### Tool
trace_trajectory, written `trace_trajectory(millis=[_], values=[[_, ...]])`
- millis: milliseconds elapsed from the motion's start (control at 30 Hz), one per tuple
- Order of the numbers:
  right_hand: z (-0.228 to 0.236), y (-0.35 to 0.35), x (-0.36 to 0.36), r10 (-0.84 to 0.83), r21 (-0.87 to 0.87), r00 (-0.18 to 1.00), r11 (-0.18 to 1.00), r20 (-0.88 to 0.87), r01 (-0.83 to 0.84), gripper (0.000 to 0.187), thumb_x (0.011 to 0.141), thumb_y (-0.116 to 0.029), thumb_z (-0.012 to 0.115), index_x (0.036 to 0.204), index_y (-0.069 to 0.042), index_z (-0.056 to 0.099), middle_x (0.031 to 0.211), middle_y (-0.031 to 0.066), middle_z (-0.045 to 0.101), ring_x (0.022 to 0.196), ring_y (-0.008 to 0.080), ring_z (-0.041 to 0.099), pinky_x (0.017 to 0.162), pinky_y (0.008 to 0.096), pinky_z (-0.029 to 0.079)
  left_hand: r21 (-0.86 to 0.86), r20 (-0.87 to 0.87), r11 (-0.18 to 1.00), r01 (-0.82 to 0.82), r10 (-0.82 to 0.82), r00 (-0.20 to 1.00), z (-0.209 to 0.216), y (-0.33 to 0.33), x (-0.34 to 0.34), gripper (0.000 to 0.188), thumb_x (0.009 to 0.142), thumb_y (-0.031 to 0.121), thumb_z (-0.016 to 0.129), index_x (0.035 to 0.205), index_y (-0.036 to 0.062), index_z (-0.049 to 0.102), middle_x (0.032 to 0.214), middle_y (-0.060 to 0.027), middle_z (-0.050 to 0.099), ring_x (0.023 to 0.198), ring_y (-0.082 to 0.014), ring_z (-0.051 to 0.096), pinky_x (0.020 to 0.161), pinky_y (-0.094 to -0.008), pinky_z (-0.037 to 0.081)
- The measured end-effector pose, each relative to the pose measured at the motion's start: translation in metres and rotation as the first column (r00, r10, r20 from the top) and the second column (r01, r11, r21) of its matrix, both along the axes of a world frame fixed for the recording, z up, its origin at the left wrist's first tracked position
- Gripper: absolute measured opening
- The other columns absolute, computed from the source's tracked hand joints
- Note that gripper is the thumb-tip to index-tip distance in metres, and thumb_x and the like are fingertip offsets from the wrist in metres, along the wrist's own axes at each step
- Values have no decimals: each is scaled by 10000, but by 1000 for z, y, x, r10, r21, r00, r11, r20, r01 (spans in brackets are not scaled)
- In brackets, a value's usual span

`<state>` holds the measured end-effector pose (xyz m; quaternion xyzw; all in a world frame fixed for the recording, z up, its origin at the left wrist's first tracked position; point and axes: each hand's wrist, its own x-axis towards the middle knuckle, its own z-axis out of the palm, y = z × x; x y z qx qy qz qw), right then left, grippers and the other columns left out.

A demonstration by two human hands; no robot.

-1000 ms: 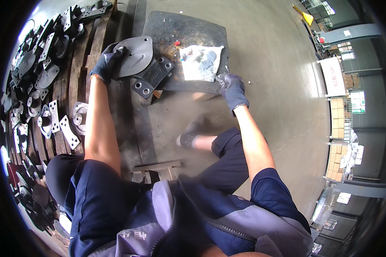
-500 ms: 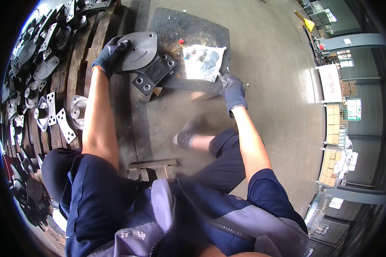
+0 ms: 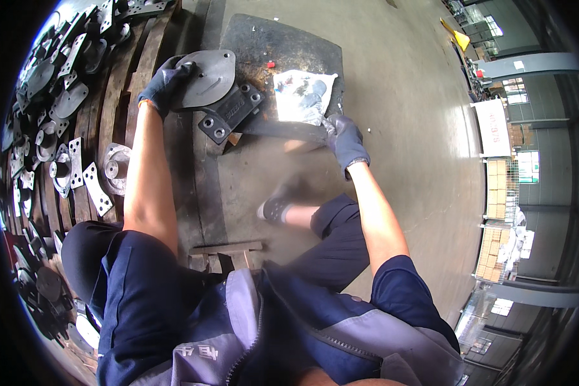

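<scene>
Metal plate (image 3: 211, 77): flat, rounded, w/ small hole nr its upper R edge; overlaps upper L part of black block (image 3: 233, 110), at L side of the desk (image 3: 283, 42). Contact betw. plate & block: can't tell. L hand (image 3: 167, 83) (gloved) grips plate by its L edge, approx. same pose as 0.5 s ago. R hand (image 3: 346, 140), also gloved: fingers curled, tips now at lower R corner of white bag (image 3: 291, 108); prev. frame has them slightly further R, w/ what looks like a small light tip twd the bag. Tip no longer clear, so can't tell if R hand holds sth. or pinches the bag. Judged: plate side unchanged, L hand just steadies it; activity is all at R, by the bag. Red bit (image 3: 270, 65) on desk, apart from both hands.
</scene>
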<state>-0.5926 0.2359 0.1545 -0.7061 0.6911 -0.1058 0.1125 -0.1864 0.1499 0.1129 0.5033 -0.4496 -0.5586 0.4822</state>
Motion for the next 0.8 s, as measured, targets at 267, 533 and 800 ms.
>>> trace_trajectory(millis=[267, 533, 800], values=[[-15, -5, 0, 78, -86, 993, 993, -84, -85, 168, 844, -179, 566, 916, -47, 640, 898, 220, 609, 839, 395, 584, 716, 415, 469, 16, -12, 1000, -5, 6, 1000, 4, 0, -1, 455, 819, 189, 634, 1204, -13, 499, 1066, -110, 605, 923, -177, 583, 842, -297, 470], [-13, -4, 10, 9, -95, 992, 995, -123, -21, 182, 800, -147, 580, 933, -39, 641, 905, 218, 616, 842, 395, 588, 727, 410, 474, -12, -56, 1000, -5, 4, 998, -11, -6, 2, 460, 807, 215, 649, 1207, 32, 513, 1075, -115, 600, 950, -214, 581, 857, -335, 475], [1, -8, 4, 146, 33, 985, 988, 93, -149, 199, 778, -94, 609, 966, -35, 636, 954, 199, 622, 894, 334, 608, 773, 368, 475, 28, -5, 999, -27, 27, 1000, -11, -7, 1, 431, 838, 235, 624, 1205, 37, 515, 1065, -98, 605, 942, -194, 579, 846, -332, 480]])
